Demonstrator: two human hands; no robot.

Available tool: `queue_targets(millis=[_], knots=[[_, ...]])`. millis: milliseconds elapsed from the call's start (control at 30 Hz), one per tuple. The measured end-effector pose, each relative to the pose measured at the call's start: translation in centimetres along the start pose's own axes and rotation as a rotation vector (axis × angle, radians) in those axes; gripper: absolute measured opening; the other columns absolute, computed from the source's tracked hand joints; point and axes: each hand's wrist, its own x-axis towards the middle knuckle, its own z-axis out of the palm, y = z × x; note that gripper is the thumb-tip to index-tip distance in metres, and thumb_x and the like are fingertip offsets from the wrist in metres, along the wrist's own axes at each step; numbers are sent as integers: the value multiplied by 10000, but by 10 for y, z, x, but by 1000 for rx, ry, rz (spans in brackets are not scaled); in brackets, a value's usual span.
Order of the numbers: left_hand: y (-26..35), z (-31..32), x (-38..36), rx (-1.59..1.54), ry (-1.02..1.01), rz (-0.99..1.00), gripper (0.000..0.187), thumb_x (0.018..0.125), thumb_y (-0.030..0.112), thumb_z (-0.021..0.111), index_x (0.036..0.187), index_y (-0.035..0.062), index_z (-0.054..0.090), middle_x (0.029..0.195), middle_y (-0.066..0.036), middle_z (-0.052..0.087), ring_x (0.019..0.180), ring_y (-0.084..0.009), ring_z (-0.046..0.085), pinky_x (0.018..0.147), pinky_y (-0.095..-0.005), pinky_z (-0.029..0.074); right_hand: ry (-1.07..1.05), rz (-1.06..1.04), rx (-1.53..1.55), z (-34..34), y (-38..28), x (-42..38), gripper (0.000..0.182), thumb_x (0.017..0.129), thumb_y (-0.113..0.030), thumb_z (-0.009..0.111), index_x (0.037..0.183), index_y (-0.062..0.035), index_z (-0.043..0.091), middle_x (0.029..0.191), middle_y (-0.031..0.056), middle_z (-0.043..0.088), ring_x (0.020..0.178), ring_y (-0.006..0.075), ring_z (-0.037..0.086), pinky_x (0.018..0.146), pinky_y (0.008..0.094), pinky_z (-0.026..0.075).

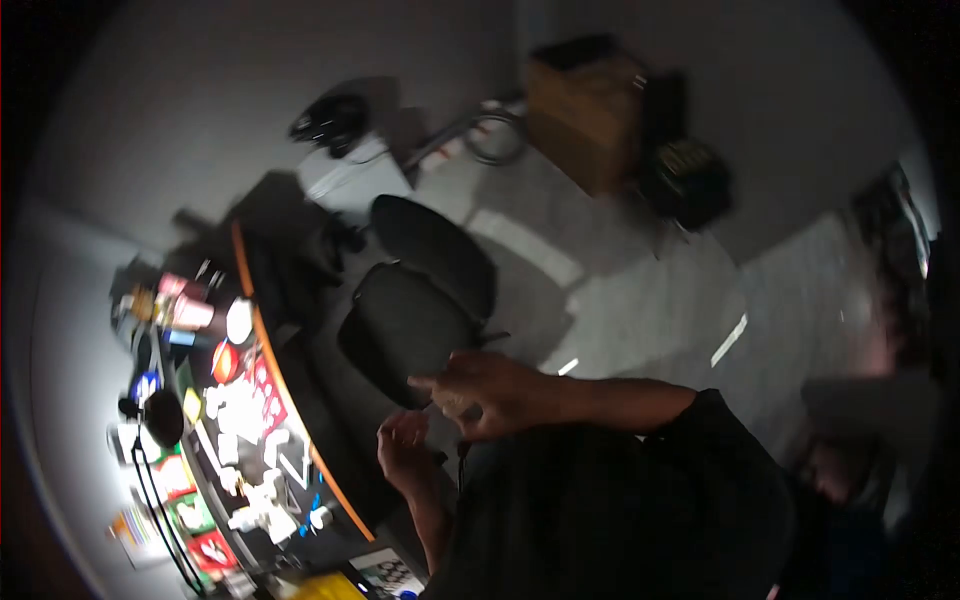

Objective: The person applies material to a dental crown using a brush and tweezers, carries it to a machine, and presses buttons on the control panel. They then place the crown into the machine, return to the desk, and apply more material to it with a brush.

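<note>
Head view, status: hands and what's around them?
Right hand and left hand raised close together, contents too dark to tell. Office chair just beyond them. Cluttered desk to the side.

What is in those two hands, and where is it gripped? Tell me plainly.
It cannot be told. The right hand and left hand meet close together before the office chair, but darkness and blur hide anything between the fingers.

Dim room, grey floor [640, 290], black office chair [415, 320], cluttered orange-edged desk [290, 400], cardboard box [585, 110] by the wall
</note>
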Motion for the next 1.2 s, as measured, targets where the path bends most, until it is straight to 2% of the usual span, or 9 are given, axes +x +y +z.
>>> queue_targets(millis=[100, 233, 367, 467, 600, 633, 800, 933, 1200], knots=[[-40, 95, 37, 89, -325, -118, 498, 1126, 350, 400, 1205, -75, 647, 1115, -191, 722, 1024, -294, 694, 939, -425, 508, 188, 184, -96, -70, 26, -48, 752, 719, -105, 805, 1440, -93, 590, 1129, 132, 713, 984, 337, 666, 871, 436, 567], [-80, 192, 65, 304, -705, -245, 510, 1132, 357, 403, 1254, -82, 634, 1108, -183, 729, 1051, -289, 694, 970, -401, 494, 404, 373, -256, -146, 20, -111, 739, 676, -95, 799, 1396, -75, 635, 1116, 140, 744, 950, 300, 699, 889, 400, 575], [-110, 296, 73, 338, -926, -361, 509, 1123, 395, 440, 1261, -58, 629, 1129, -183, 731, 1085, -272, 691, 990, -379, 490, 631, 539, -322, -193, 23, -157, 744, 660, -82, 802, 1386, -63, 641, 1068, 138, 753, 901, 286, 707, 862, 385, 587], [-134, 352, 73, 375, -1044, -372, 520, 1116, 417, 454, 1263, -53, 623, 1144, -176, 727, 1088, -263, 692, 992, -389, 498, 736, 671, -347, -226, 24, -183, 797, 645, -73, 816, 1416, -47, 613, 1076, 158, 738, 890, 317, 681, 845, 405, 586], [-197, 412, 86, 398, -1132, -381, 528, 1106, 437, 466, 1265, -40, 627, 1144, -164, 726, 1064, -262, 700, 965, -399, 511, 878, 712, -443, -278, 48, -217, 742, 668, -68, 800, 1393, -75, 645, 1052, 125, 757, 900, 243, 720, 795, 341, 608], [-210, 415, 97, 410, -1139, -398, 524, 1103, 436, 468, 1259, -37, 631, 1133, -161, 729, 1051, -264, 702, 957, -400, 513, 907, 668, -473, -283, 49, -221, 734, 678, -80, 798, 1395, -64, 644, 1051, 125, 756, 918, 245, 724, 796, 344, 609], [-282, 512, 136, 335, -1203, -576, 496, 1081, 422, 492, 1215, -25, 658, 1083, -157, 740, 998, -274, 707, 920, -396, 515, 1039, 811, -504, -349, 73, -254, 725, 667, -108, 810, 1372, -40, 652, 1035, 142, 745, 929, 289, 715, 848, 394, 589], [-345, 620, 134, 354, -1251, -703, 461, 1062, 419, 527, 1183, -2, 672, 1058, -141, 742, 983, -268, 705, 909, -380, 506, 1140, 912, -510, -391, 87, -292, 703, 687, -126, 800, 1370, -44, 655, 1032, 141, 735, 922, 309, 709, 827, 395, 586], [-452, 824, 25, 597, -1873, -646, 416, 1103, 366, 488, 1163, 5, 687, 1037, -115, 741, 998, -214, 700, 921, -369, 508, 1442, 1088, -690, -461, 73, -405, 675, 668, -134, 815, 1324, -36, 687, 1012, 126, 742, 882, 263, 700, 807, 394, 587]])
